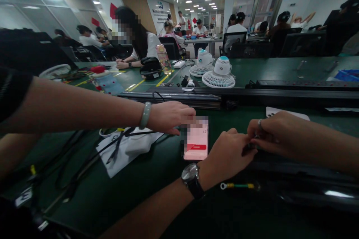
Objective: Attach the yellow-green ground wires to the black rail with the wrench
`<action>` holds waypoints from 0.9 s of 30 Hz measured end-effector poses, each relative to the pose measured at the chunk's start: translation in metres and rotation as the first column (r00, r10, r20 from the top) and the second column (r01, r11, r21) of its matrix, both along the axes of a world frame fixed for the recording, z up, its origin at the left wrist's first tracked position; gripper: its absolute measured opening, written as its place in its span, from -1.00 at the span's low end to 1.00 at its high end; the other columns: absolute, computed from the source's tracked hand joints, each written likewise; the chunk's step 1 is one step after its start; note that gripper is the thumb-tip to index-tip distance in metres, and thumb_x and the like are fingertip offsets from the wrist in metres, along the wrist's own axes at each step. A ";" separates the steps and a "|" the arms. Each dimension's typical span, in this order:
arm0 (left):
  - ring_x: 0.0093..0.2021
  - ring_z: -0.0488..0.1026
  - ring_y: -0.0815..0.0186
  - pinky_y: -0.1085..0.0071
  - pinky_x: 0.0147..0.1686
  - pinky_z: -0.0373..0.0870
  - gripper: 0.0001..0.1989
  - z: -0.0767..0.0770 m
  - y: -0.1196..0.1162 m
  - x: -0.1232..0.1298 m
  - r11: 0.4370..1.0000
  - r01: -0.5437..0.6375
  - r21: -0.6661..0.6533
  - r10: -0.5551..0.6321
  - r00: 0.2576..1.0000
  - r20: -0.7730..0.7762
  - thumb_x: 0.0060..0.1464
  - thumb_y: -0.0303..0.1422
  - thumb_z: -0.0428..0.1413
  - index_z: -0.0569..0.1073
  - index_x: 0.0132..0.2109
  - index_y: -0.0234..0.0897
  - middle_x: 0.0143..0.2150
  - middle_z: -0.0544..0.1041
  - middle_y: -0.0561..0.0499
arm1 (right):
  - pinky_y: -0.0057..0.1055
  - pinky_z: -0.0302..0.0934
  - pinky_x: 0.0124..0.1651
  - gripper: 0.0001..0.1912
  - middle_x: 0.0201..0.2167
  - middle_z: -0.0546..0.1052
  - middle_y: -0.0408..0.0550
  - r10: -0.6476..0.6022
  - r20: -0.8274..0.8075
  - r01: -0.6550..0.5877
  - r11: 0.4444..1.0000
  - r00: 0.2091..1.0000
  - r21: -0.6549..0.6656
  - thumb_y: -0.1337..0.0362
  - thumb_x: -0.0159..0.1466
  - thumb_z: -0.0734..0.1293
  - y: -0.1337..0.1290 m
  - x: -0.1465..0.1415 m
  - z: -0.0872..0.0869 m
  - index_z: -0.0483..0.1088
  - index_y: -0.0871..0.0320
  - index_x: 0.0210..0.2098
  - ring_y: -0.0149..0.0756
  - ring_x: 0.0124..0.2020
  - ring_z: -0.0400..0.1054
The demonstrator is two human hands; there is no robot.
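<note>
My left hand (228, 155), with a watch on its wrist, reaches up from the bottom of the view, its fingers bent and closed. My right hand (273, 132), with a ring on one finger, comes in from the right and is pinched. Their fingertips meet over a small dark thing, too hidden to name. Left of my left hand, a phone (200, 134) with a lit pink screen lies on the green table. A short green and yellow wire (239, 186) with a ring terminal lies below my hands. A light-coloured phone (297, 115) is partly behind my right hand.
Another person's hand (171, 115), with a bracelet, reaches from the left over the lit phone. White paper (112, 160) and black cables lie at left. Black rails (294, 97) cross the table behind my hands. Beyond stand white fans (220, 73), a bottle (163, 59) and seated people.
</note>
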State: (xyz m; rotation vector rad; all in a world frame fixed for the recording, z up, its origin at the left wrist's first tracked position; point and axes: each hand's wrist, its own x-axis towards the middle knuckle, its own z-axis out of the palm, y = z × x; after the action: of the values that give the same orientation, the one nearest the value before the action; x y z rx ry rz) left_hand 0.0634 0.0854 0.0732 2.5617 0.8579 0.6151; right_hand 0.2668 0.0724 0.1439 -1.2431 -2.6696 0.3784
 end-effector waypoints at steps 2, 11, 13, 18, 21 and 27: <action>-0.18 0.41 0.24 0.34 -0.24 0.29 -0.92 0.000 0.000 0.000 1.000 -0.004 0.002 0.004 1.000 0.006 0.24 -0.36 0.18 0.46 -0.20 -0.27 -0.23 0.53 0.01 | -0.55 0.05 -0.53 -0.88 -0.52 0.50 -0.32 0.007 -0.019 -0.007 1.000 1.000 -0.001 0.38 0.31 0.38 0.000 0.001 -0.001 0.47 0.03 -0.19 -0.45 -0.56 0.38; -0.23 0.42 0.27 0.36 -0.27 0.28 -0.93 0.003 -0.002 0.000 1.000 -0.018 0.002 0.018 1.000 0.026 0.23 -0.39 0.18 0.46 -0.22 -0.29 -0.30 0.49 0.02 | -0.57 0.13 -0.49 -0.85 -0.46 0.55 -0.30 0.016 -0.037 -0.017 0.999 0.999 -0.042 0.39 0.31 0.39 -0.002 0.000 0.001 0.50 0.02 -0.17 -0.44 -0.49 0.45; -0.24 0.41 0.27 0.36 -0.27 0.29 -0.93 0.001 -0.001 0.000 1.000 -0.012 -0.002 0.012 1.000 0.027 0.23 -0.39 0.18 0.46 -0.23 -0.29 -0.31 0.49 0.02 | -0.57 0.14 -0.47 -0.84 -0.45 0.56 -0.30 0.013 -0.035 -0.015 0.999 0.999 -0.049 0.40 0.31 0.39 -0.002 -0.001 0.002 0.51 0.02 -0.16 -0.43 -0.48 0.46; -0.21 0.41 0.25 0.36 -0.25 0.30 -0.91 -0.004 0.000 -0.001 1.000 -0.001 -0.002 0.001 1.000 0.018 0.23 -0.36 0.19 0.46 -0.19 -0.29 -0.27 0.53 0.01 | -0.56 0.16 -0.45 -0.85 -0.42 0.57 -0.29 0.036 -0.039 -0.038 0.997 0.999 -0.063 0.40 0.33 0.38 -0.003 0.000 0.002 0.51 0.02 -0.16 -0.43 -0.48 0.46; -0.21 0.41 0.24 0.34 -0.24 0.30 -0.91 -0.004 0.000 0.000 1.000 0.006 -0.004 -0.006 1.000 0.010 0.25 -0.34 0.17 0.47 -0.18 -0.28 -0.27 0.53 0.01 | -0.56 0.15 -0.44 -0.84 -0.42 0.57 -0.31 0.044 -0.034 -0.046 0.997 0.998 -0.058 0.40 0.33 0.38 -0.001 0.001 -0.001 0.51 0.01 -0.16 -0.44 -0.48 0.45; -0.23 0.40 0.25 0.34 -0.25 0.30 -0.93 -0.001 0.002 -0.002 0.999 0.031 -0.017 -0.031 0.999 0.032 0.26 -0.39 0.13 0.45 -0.22 -0.28 -0.28 0.52 0.00 | -0.54 0.13 -0.42 -0.83 -0.41 0.55 -0.32 0.016 -0.027 -0.017 0.999 0.999 -0.033 0.45 0.31 0.39 -0.002 -0.002 0.008 0.48 0.05 -0.19 -0.45 -0.46 0.44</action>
State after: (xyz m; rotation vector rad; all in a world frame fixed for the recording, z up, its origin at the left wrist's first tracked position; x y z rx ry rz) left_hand 0.0617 0.0877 0.0727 2.5379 0.8082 0.6342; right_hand 0.2651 0.0699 0.1515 -1.2169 -2.6628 0.4399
